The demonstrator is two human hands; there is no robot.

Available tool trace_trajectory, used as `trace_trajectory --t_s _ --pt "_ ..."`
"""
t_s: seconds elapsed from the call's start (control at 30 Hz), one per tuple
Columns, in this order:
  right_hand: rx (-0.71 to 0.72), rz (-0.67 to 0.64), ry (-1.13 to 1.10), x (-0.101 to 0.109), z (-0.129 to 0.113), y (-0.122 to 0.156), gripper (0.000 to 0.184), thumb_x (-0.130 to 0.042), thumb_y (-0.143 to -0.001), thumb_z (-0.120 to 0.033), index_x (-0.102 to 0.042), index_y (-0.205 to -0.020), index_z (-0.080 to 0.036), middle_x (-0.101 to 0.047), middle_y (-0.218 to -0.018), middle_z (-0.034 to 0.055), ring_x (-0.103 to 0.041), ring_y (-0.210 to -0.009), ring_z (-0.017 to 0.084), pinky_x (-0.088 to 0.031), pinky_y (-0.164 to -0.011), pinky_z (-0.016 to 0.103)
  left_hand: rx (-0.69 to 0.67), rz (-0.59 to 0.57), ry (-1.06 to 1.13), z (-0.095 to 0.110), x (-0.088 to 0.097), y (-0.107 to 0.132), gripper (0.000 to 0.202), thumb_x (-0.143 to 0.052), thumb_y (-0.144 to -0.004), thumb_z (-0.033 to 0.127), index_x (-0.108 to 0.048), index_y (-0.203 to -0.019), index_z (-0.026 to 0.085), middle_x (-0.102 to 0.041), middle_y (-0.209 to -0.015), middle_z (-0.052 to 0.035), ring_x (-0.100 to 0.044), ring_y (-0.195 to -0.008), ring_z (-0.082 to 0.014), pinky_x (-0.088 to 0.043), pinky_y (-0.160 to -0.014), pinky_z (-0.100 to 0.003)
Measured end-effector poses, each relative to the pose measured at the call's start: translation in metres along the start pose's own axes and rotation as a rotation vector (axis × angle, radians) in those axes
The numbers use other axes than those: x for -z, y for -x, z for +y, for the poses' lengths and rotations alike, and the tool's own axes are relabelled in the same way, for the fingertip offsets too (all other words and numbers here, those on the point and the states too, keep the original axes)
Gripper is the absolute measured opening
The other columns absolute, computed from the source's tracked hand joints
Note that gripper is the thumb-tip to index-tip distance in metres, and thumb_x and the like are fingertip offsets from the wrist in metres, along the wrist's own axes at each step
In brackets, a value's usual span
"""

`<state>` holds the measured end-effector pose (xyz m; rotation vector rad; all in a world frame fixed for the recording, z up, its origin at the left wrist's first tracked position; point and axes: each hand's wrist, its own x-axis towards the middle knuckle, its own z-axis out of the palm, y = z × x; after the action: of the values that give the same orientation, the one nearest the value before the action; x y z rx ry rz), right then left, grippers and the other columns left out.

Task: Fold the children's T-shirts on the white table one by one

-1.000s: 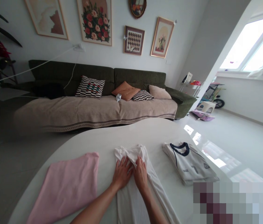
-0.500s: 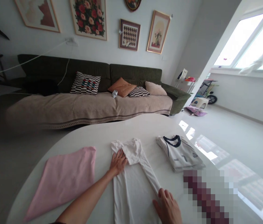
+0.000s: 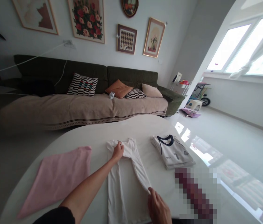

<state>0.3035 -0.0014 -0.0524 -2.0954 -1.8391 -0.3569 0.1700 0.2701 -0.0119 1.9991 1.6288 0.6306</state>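
Observation:
A white long-sleeved shirt (image 3: 129, 183) lies on the white table in front of me, its sleeves running lengthwise down the body. Near its far end, my left hand (image 3: 118, 151) is closed on the cloth by the collar. My right hand (image 3: 158, 205) pinches the right edge of the shirt, along the sleeve, closer to me. To the left lies a flat pink cloth (image 3: 59, 177). On the right sits a folded white jersey (image 3: 173, 152) with a dark collar and a number on the front.
The table (image 3: 145, 123) has a rounded far edge. A blurred-out dark red item (image 3: 194, 193) lies at its right side. Beyond stands a green sofa (image 3: 131, 73) with a beige cover and several cushions. Shiny floor (image 3: 227, 140) stretches to the right.
My left hand has gone from lying flat on the shirt to gripping cloth near the collar. The right hand's fingers have closed on the sleeve edge. The view has shifted slightly.

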Motion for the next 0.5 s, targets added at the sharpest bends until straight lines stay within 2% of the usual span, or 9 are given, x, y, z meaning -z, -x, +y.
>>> trace_trajectory --t_s 0.07,0.13,0.23,0.3,0.33,0.4,0.47,0.5 --pt "0.127 -0.042 -0.084 -0.013 -0.005 0.010 0.034 -0.041 -0.078 -0.010 -0.051 -0.108 -0.023 -0.067 -0.082 0.0017 -0.064 -0.070 0.014 -0.046 -0.057 0.018 0.026 0.016 0.020 -0.005 0.000 0.000 0.017 -0.038 -0.084 0.018 -0.047 -0.099 0.020 -0.058 -0.074 0.0009 -0.058 -0.074 -0.0132 -0.040 -0.066 -0.022" --pt "0.180 -0.107 -0.160 -0.019 -0.011 0.015 0.037 -0.046 -0.073 -0.010 -0.052 -0.108 -0.023 -0.068 -0.082 0.0009 -0.065 -0.070 0.015 -0.047 -0.056 0.018 0.049 0.021 0.030 -0.012 -0.001 0.001 0.025 -0.041 -0.082 0.015 -0.042 -0.106 0.020 -0.057 -0.076 0.0010 -0.058 -0.075 -0.0135 -0.041 -0.067 -0.023" --pt "0.137 -0.201 -0.268 -0.008 -0.018 0.010 0.025 -0.048 -0.077 -0.018 -0.056 -0.099 -0.025 -0.067 -0.075 -0.0015 -0.064 -0.060 0.013 -0.045 -0.051 0.017 0.067 0.017 0.022 -0.023 0.001 0.006 0.040 -0.044 -0.079 0.012 -0.035 -0.117 0.019 -0.057 -0.076 0.0018 -0.059 -0.074 -0.0131 -0.043 -0.068 -0.022" --pt "0.095 -0.241 -0.329 0.007 -0.019 -0.003 0.019 -0.040 -0.084 -0.021 -0.058 -0.088 -0.025 -0.066 -0.071 -0.0024 -0.062 -0.057 0.011 -0.045 -0.051 0.016 0.071 0.018 -0.004 -0.028 0.003 0.009 0.046 -0.044 -0.077 0.010 -0.032 -0.120 0.018 -0.058 -0.079 0.0005 -0.060 -0.078 -0.0135 -0.044 -0.070 -0.023" --pt "0.083 -0.235 -0.347 0.013 -0.018 -0.011 0.024 -0.035 -0.086 -0.019 -0.059 -0.086 -0.024 -0.066 -0.073 -0.0013 -0.063 -0.061 0.011 -0.046 -0.055 0.016 0.071 0.027 -0.025 -0.029 0.005 0.011 0.047 -0.044 -0.077 0.009 -0.032 -0.121 0.018 -0.059 -0.083 -0.0016 -0.059 -0.082 -0.0148 -0.044 -0.072 -0.024" --pt "0.079 -0.165 -0.334 0.018 -0.017 -0.025 0.032 -0.029 -0.087 -0.016 -0.059 -0.095 -0.021 -0.066 -0.091 0.0043 -0.063 -0.082 0.013 -0.049 -0.071 0.020 0.046 0.053 -0.076 -0.025 0.006 0.014 0.045 -0.041 -0.078 0.010 -0.033 -0.122 0.016 -0.057 -0.100 -0.0085 -0.054 -0.098 -0.0192 -0.043 -0.080 -0.030" --pt "0.112 -0.098 -0.274 0.010 -0.015 -0.035 0.035 -0.031 -0.085 -0.016 -0.056 -0.111 -0.017 -0.059 -0.115 0.0097 -0.056 -0.105 0.017 -0.047 -0.086 0.026 -0.037 0.054 -0.119 -0.015 0.003 0.018 0.040 -0.035 -0.081 0.013 -0.038 -0.121 0.017 -0.049 -0.117 -0.0128 -0.044 -0.114 -0.0220 -0.038 -0.090 -0.036" --pt "0.133 -0.090 -0.241 0.002 -0.014 -0.036 0.038 -0.033 -0.085 -0.017 -0.052 -0.117 -0.016 -0.053 -0.123 0.0104 -0.050 -0.113 0.020 -0.045 -0.090 0.029 -0.104 0.032 -0.132 -0.009 -0.001 0.019 0.038 -0.032 -0.083 0.014 -0.041 -0.120 0.018 -0.045 -0.123 -0.0118 -0.039 -0.118 -0.0211 -0.035 -0.095 -0.036"
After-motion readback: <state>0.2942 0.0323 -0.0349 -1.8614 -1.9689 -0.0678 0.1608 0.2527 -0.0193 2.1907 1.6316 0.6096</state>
